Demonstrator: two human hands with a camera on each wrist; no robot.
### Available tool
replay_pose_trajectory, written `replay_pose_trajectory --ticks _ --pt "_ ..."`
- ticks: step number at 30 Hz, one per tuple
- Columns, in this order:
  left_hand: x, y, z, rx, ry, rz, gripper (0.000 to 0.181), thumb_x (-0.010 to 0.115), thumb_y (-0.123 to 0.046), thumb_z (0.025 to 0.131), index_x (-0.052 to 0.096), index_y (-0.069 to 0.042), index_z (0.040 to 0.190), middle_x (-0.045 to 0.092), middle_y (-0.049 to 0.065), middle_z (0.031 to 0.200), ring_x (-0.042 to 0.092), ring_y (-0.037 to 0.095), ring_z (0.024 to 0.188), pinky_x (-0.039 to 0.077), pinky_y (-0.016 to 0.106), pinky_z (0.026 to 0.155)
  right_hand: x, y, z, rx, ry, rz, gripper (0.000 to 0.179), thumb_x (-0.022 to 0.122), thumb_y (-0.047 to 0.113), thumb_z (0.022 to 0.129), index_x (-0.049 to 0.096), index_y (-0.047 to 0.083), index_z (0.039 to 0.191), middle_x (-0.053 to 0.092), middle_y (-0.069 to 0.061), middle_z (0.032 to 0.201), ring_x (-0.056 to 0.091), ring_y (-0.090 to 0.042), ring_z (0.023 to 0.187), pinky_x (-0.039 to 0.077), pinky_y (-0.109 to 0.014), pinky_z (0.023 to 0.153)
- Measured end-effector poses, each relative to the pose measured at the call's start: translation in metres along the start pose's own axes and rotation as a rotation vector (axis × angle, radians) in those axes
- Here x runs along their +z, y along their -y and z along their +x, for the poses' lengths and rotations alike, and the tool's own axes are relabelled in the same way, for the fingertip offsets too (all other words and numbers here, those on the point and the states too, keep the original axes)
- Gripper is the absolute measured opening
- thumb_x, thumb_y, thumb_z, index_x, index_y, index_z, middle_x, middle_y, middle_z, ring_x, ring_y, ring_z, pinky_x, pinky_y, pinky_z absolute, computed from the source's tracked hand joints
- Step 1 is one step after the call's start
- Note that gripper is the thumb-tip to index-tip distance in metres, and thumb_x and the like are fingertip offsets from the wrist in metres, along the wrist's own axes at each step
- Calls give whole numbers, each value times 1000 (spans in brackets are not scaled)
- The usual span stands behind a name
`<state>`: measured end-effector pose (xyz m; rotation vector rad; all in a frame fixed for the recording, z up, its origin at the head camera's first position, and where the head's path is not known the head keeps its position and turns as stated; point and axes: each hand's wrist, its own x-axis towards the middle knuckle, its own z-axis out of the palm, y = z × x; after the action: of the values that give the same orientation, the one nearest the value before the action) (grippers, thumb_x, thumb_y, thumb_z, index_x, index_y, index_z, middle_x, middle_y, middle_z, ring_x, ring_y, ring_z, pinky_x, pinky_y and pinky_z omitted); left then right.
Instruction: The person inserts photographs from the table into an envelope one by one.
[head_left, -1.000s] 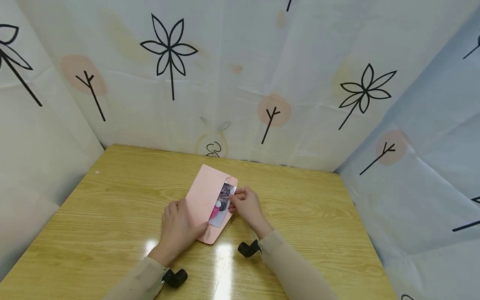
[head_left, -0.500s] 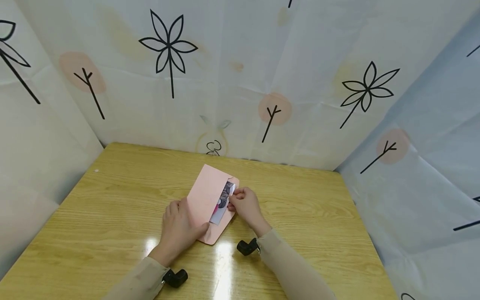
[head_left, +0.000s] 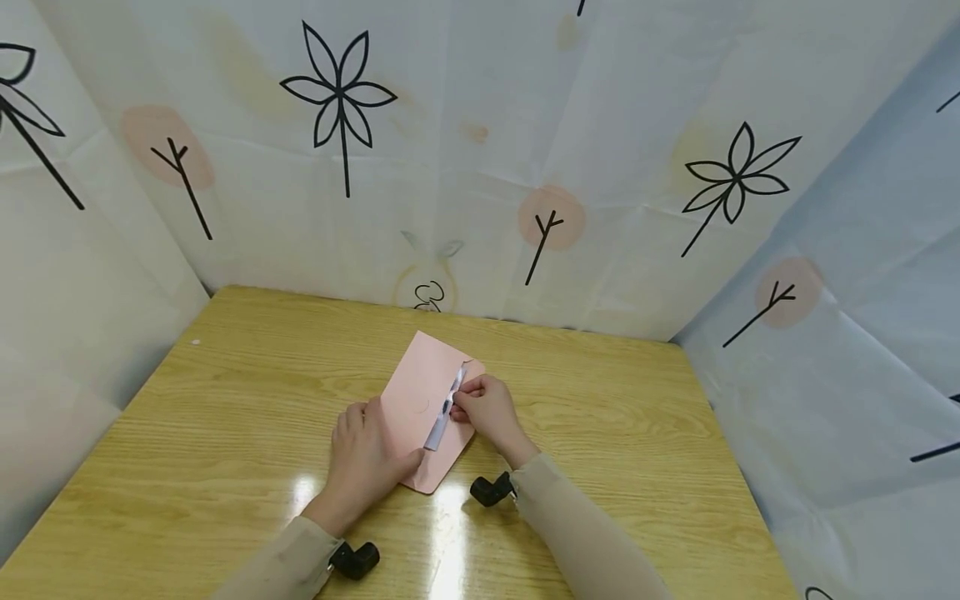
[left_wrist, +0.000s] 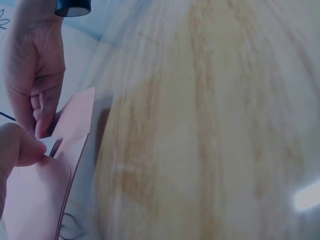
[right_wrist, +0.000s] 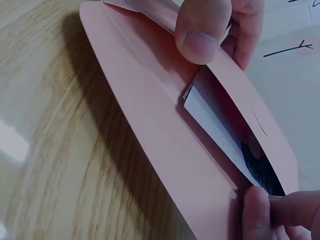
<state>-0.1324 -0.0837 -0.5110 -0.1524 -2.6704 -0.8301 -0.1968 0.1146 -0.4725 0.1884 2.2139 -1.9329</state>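
A pink paper envelope (head_left: 420, 375) is held tilted above the table with its flap side toward the right. My left hand (head_left: 363, 458) grips its lower left part; in the right wrist view the left thumb (right_wrist: 202, 37) presses the pocket's edge and the fingers lie behind. Sticking out of the pocket is a narrow strip of a printed photo card (head_left: 437, 429), the rest hidden inside. My right hand (head_left: 491, 417) pinches the card's outer edge between thumb and index finger, as the right wrist view shows. The flap (right_wrist: 145, 130) lies folded back beneath the card.
A wood-grain table (head_left: 262, 417) spreads under both hands, with a bright light reflection near its front. White cloth walls (head_left: 465, 167) printed with plants enclose it at the back and sides. Black wrist cameras (head_left: 491, 489) hang from both sleeves.
The photo card has slid left, deeper into the envelope's pocket, so much less of its picture shows. My right hand has moved slightly left with it; the envelope has shifted a little right.
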Motion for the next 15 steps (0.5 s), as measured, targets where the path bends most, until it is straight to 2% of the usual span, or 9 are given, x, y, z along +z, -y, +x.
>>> replay_pose_trajectory --ticks 6,15 --pt "-1 -3 0 -1 -4 2 97 84 -53 56 46 7 122 44 24 105 41 38 96 34 49 81 2 1 1 0 27 18 20 66 4 90 57 -10 101 63 -29 90 68 -30 72 56 -43 72" --pt "-4 -5 -1 -18 28 5 99 84 -54 58 44 8 124 44 24 107 41 37 96 34 48 82 5 -2 0 -88 9 -85 10 64 2 90 58 -5 94 64 -18 81 68 -23 67 56 -33 64"
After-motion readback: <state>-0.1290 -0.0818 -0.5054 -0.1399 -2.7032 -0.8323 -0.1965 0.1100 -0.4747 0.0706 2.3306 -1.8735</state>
